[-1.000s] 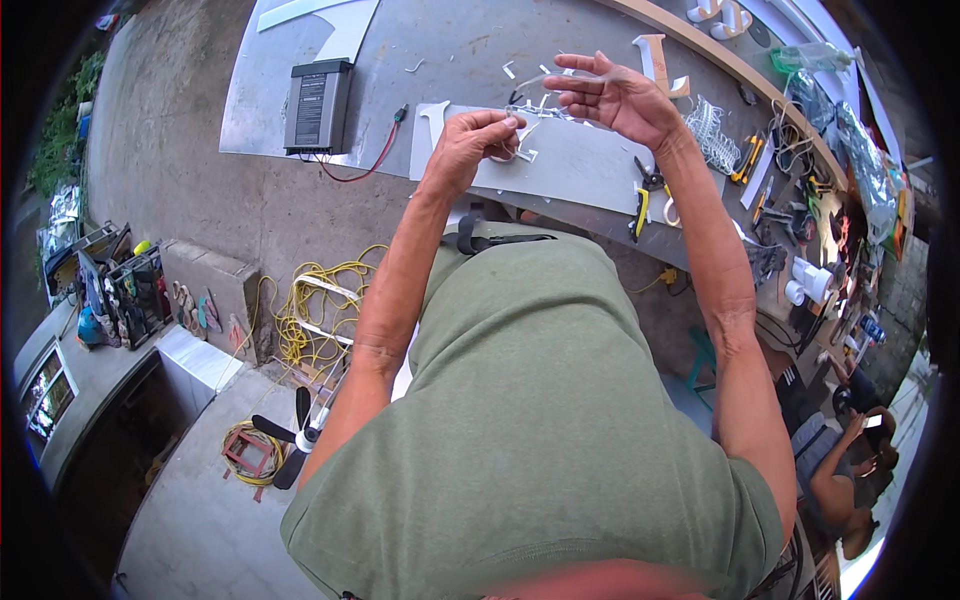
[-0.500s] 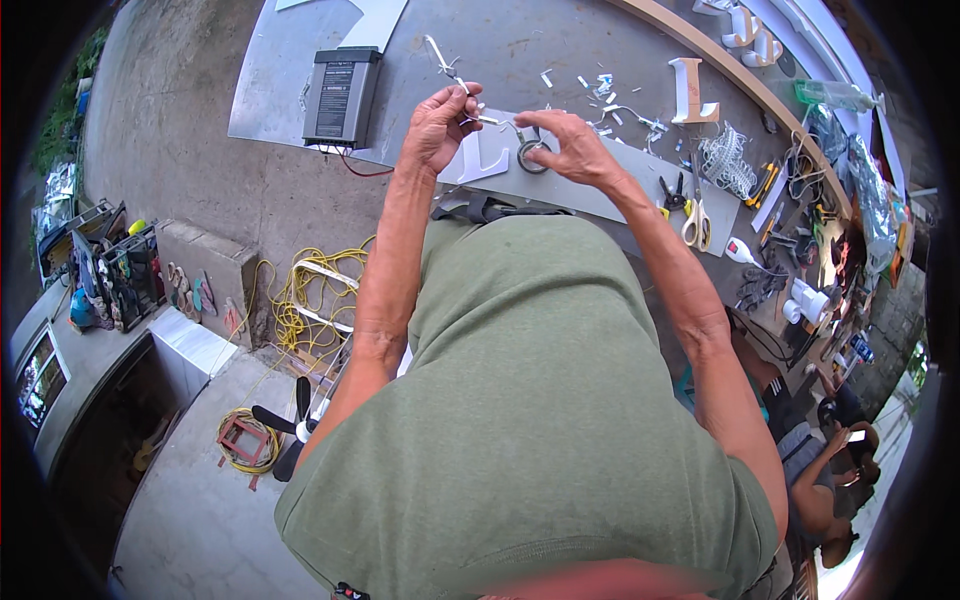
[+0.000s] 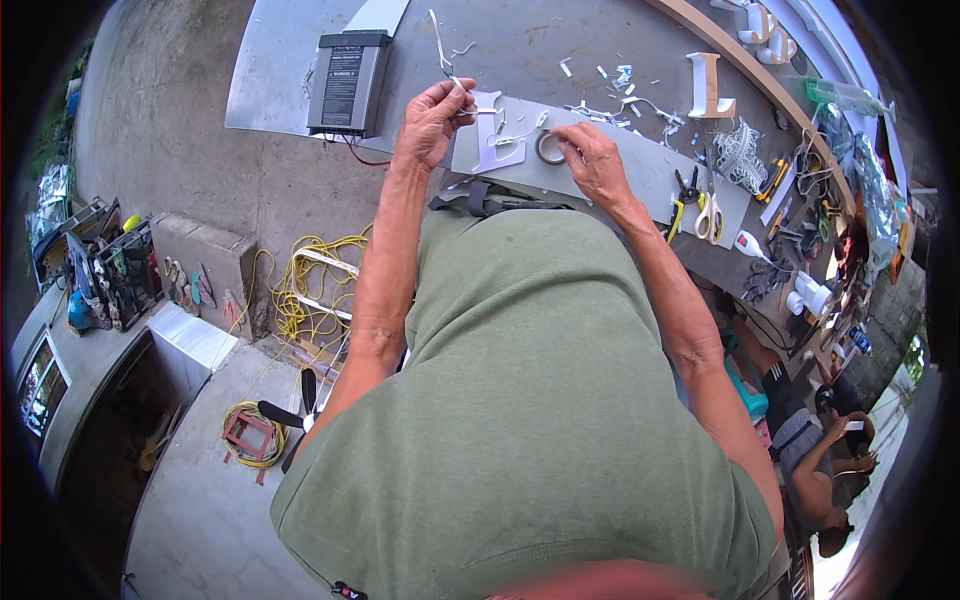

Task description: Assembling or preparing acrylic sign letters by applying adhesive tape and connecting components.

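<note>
My left hand (image 3: 433,122) is closed in a pinch on a thin white wire strip (image 3: 438,42), whose free length sticks up past the fingertips. From the same hand small white modules on wire (image 3: 518,138) trail across a white cut-out letter (image 3: 490,140). The letter lies flat on a light grey board (image 3: 640,175). To its right, my right hand (image 3: 597,163) curls its thumb and fingers against the edge of a roll of tape (image 3: 551,148). Part of the roll is hidden behind those fingers.
A grey power supply box (image 3: 348,85) with a red wire stands at the left. Scissors (image 3: 709,218), pliers (image 3: 683,198), a tangled white wire bundle (image 3: 739,157), an upright letter (image 3: 708,88) and white scraps lie to the right. A person sits at the lower right.
My right hand has moved right and lower, its fingers drawing in at the tape roll. The white modules now lie over the letter. The view has shifted slightly.
</note>
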`<action>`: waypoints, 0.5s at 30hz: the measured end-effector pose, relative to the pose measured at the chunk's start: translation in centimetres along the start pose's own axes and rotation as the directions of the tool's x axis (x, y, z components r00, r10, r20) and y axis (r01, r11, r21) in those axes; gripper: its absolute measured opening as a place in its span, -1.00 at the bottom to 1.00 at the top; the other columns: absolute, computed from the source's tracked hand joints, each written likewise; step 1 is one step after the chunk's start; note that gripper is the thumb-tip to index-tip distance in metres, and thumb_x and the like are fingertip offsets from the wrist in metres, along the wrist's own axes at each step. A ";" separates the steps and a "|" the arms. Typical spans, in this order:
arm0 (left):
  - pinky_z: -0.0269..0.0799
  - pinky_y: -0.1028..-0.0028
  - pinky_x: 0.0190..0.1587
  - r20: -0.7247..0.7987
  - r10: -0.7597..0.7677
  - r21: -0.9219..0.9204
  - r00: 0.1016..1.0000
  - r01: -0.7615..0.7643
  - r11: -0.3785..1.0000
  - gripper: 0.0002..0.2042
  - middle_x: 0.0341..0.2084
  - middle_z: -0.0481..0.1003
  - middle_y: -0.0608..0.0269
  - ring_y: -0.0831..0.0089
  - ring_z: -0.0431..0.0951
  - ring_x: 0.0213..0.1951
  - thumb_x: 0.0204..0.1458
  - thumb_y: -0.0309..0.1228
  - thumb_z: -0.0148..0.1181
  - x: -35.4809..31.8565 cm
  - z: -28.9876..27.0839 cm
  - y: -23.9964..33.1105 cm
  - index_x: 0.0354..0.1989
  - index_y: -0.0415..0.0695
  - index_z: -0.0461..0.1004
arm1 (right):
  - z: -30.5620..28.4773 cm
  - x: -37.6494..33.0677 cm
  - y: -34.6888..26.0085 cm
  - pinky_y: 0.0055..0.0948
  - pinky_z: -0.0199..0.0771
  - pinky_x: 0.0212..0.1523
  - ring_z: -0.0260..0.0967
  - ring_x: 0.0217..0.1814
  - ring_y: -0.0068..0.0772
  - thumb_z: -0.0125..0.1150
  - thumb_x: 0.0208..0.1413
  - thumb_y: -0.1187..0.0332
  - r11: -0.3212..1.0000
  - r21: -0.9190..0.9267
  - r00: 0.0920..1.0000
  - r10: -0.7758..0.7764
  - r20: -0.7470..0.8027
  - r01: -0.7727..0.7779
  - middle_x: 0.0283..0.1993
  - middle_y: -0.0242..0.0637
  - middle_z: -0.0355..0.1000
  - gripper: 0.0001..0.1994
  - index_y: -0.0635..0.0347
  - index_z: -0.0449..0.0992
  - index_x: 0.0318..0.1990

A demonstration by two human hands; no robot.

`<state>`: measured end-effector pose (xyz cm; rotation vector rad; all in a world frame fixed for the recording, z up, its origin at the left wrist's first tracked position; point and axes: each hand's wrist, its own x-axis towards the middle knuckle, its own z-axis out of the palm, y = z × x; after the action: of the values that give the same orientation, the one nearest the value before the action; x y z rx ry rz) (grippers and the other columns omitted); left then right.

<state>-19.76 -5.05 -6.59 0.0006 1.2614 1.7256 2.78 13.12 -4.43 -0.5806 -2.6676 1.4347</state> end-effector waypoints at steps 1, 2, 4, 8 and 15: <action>0.56 0.51 -0.21 0.000 -0.003 -0.002 1.000 0.003 1.000 -0.71 -0.32 0.60 0.32 0.56 0.58 -0.28 0.29 -0.32 0.26 0.0 -0.1 0.0 0.05 -0.26 0.58 | 0.5 -0.1 0.6 -0.19 0.51 -0.01 0.50 -0.07 -0.08 0.22 0.22 0.47 0.998 -0.058 0.996 -0.011 -0.091 0.006 -0.17 -0.13 0.53 -0.79 0.22 0.60 -0.01; 0.55 0.51 -0.22 -0.029 0.005 0.042 1.000 -0.004 0.999 -0.73 -0.31 0.61 0.31 0.56 0.59 -0.28 0.29 -0.32 0.27 0.2 -0.2 0.0 0.04 -0.24 0.59 | 0.8 -0.2 1.2 -0.19 0.51 -0.01 0.51 -0.08 -0.07 0.22 0.21 0.48 0.993 -0.117 0.983 -0.028 -0.180 0.007 -0.17 -0.12 0.53 -0.79 0.23 0.60 -0.01; 0.55 0.51 -0.22 -0.059 0.018 0.085 0.998 -0.013 0.996 -0.74 -0.30 0.62 0.29 0.56 0.59 -0.27 0.28 -0.33 0.27 0.5 -0.5 0.2 0.03 -0.22 0.61 | 0.9 0.1 1.8 -0.18 0.51 -0.01 0.51 -0.07 -0.05 0.21 0.22 0.48 0.991 -0.127 0.979 0.007 -0.205 -0.033 -0.16 -0.11 0.53 -0.79 0.23 0.60 -0.01; 0.52 0.53 -0.20 -0.059 0.056 0.183 0.997 -0.044 0.982 -0.74 -0.29 0.62 0.30 0.57 0.58 -0.26 0.27 -0.34 0.29 1.6 -0.6 1.3 0.03 -0.22 0.61 | 1.0 1.6 3.0 -0.15 0.50 0.00 0.50 -0.04 -0.04 0.21 0.23 0.45 0.986 -0.156 0.972 0.024 -0.235 -0.062 -0.15 -0.11 0.54 -0.79 0.22 0.60 -0.02; 0.48 0.54 -0.17 -0.058 0.073 0.308 0.996 -0.051 0.950 -0.70 -0.27 0.61 0.30 0.56 0.57 -0.23 0.26 -0.35 0.30 3.1 -0.4 2.4 0.08 -0.24 0.59 | 2.5 5.2 0.9 -0.11 0.50 0.02 0.49 0.00 -0.05 0.29 0.18 0.33 0.965 -0.250 0.993 0.048 -0.106 -0.073 -0.13 -0.14 0.56 -0.76 0.18 0.60 -0.03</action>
<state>-23.21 -3.25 -6.56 0.1658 1.5852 1.5766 -2.33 13.37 -7.20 -0.7368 -2.7955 1.0502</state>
